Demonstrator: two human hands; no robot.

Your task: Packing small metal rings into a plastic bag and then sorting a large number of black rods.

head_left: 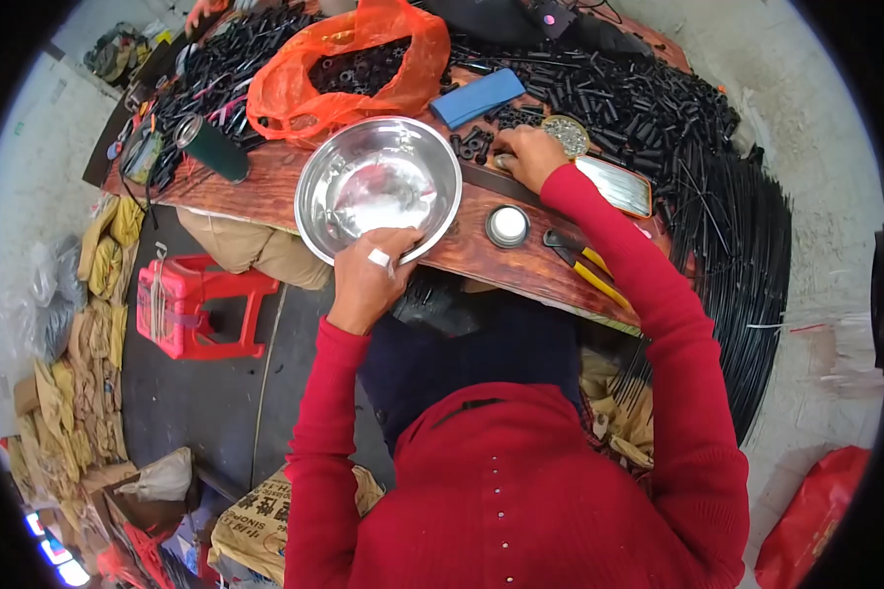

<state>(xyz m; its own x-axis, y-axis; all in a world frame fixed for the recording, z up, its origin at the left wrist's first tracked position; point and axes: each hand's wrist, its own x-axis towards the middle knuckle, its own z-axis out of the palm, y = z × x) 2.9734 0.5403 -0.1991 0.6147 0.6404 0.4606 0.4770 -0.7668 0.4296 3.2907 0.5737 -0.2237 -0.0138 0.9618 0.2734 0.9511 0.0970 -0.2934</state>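
My left hand [370,280] grips the near rim of a shiny metal bowl [329,162], thumb inside. A white strip is wrapped around one of its fingers. The bowl is tilted at the table's front edge, and no loose parts show in it. My right hand [533,157] rests among small black parts [476,145], its fingers curled together; what they hold, if anything, is hidden. Beside it are a round tin of small silvery pieces [566,133] and a rectangular metal tin [614,187]. A small round metal container [508,226] and yellow-handled pliers [599,280] lie nearer me.
Black tubular parts [609,98] cover the table's back, with long black rods [737,265] hanging off the right. An orange mesh bag [275,93], blue box [477,98] and green can [213,149] stand behind. A red stool [182,304] is at left. Another person's hand [204,10] shows far left.
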